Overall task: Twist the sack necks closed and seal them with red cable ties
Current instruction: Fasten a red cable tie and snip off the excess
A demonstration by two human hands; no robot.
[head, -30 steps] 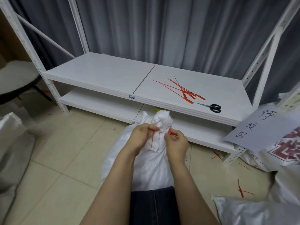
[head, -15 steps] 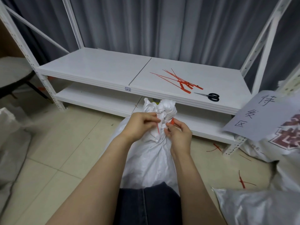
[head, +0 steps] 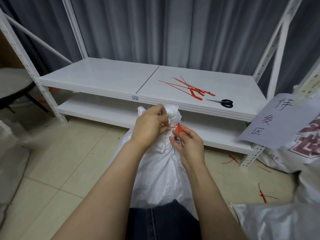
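Note:
A white sack [head: 161, 174] stands on the floor between my knees, its neck twisted into a bunch [head: 173, 112] at the top. A red cable tie [head: 176, 128] runs across the neck. My left hand [head: 149, 127] grips the twisted neck and pinches the tie's thin tail. My right hand [head: 188, 146] pinches the tie's flat red head end just right of the neck. Several spare red cable ties [head: 190, 88] lie on the white shelf [head: 103, 78] beyond the sack.
Black-handled scissors [head: 223, 102] lie on the shelf beside the spare ties. A paper sign [head: 273, 122] hangs at the right over printed sacks [head: 304, 146]. Cut red tie ends [head: 263, 194] litter the tiled floor. Grey bags lie at the left [head: 10, 170] and bottom right [head: 277, 220].
The tie's tail, which hung down from my left hand, now lies level across the neck. My left hand has risen on the neck and my right hand has drawn the head end rightward.

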